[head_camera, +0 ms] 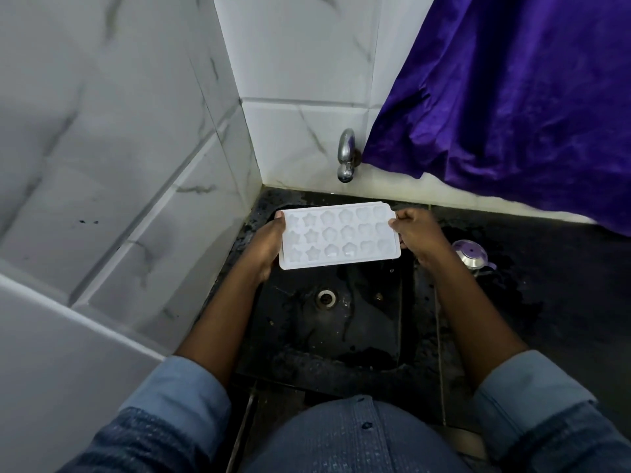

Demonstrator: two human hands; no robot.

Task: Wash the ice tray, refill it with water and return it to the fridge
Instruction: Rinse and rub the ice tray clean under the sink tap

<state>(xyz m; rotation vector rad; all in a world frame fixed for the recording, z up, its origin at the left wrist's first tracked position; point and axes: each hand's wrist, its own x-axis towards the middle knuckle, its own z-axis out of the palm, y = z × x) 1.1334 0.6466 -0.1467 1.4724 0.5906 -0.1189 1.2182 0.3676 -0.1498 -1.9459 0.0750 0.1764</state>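
A white ice tray with several star and round moulds is held level above the black sink, cavities facing up. My left hand grips its left short edge, thumb on the rim. The right short edge is gripped by my right hand, fingers curled round it. A chrome tap juts from the white tiled wall just behind the tray, and no water runs from it. The sink's drain lies below the tray.
White marble-look tiles close off the left side and back. A purple cloth hangs at the upper right over the dark wet counter. A small steel lid with a purple knob sits on the counter right of the sink.
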